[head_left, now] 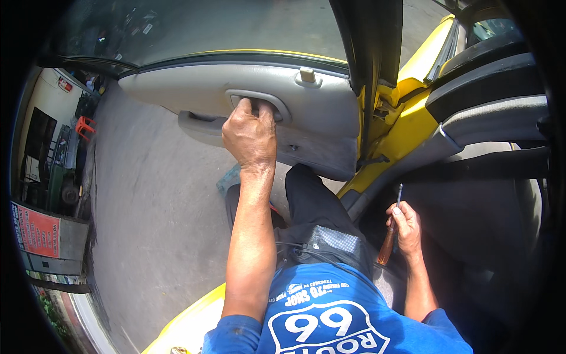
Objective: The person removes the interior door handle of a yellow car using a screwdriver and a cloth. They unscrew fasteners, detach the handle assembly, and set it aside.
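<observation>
Grey pavement [153,194] with red chair [85,127]; left hand [250,137], fingers bent inside the recess [281,108] of a door panel [177,82], partly blocks it, grip unclear; right hand [408,229] clasps a screwdriver [387,248].

Left hand [250,138]: fingertips hidden inside door-handle bezel [283,110]; yellow panel [191,324] cut off below.

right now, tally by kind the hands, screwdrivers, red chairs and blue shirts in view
Hands, left hand and right hand: 2
Screwdriver: 1
Red chair: 1
Blue shirt: 1
Total: 5
</observation>
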